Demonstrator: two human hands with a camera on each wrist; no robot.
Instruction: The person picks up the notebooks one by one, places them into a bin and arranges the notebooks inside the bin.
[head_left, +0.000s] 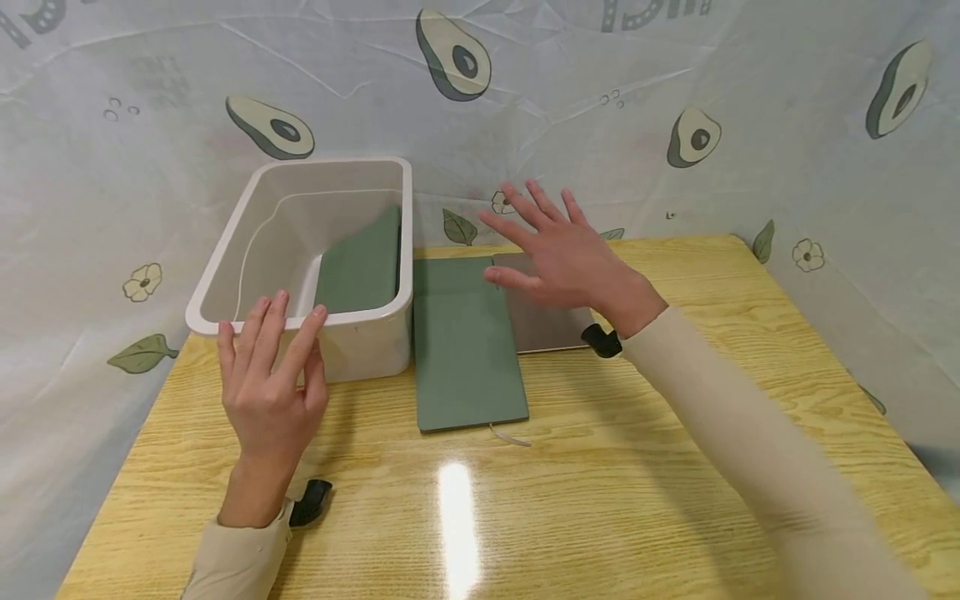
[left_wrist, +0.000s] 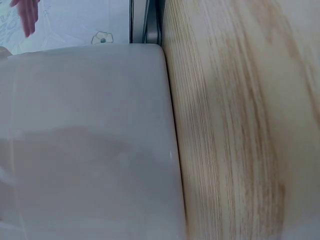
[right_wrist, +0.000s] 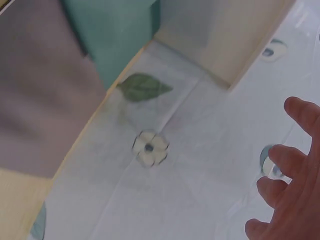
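My left hand (head_left: 273, 404) is at the near rim of a white plastic bin (head_left: 360, 316), its fingers extended over the edge. In the left wrist view, the smooth outer wall of the bin (left_wrist: 90, 110) fills the left side. A green notebook (head_left: 363, 258) leans inside the bin against its right wall. On the table to the right of the bin lies another green notebook (head_left: 468, 350), a pale ribbon trailing from its near end. Beside it is a flat grey-brown notebook (head_left: 551, 325). Above that one hovers my right hand (head_left: 562, 258), fingers spread and holding nothing.
The wooden table (head_left: 360, 500) ends at a light cloth (head_left: 555, 75) printed with avocados, leaves and flowers, hanging behind and at the sides. Both wrists wear a small black device, one seen below the right hand (right_wrist: 300, 190) in the head view.
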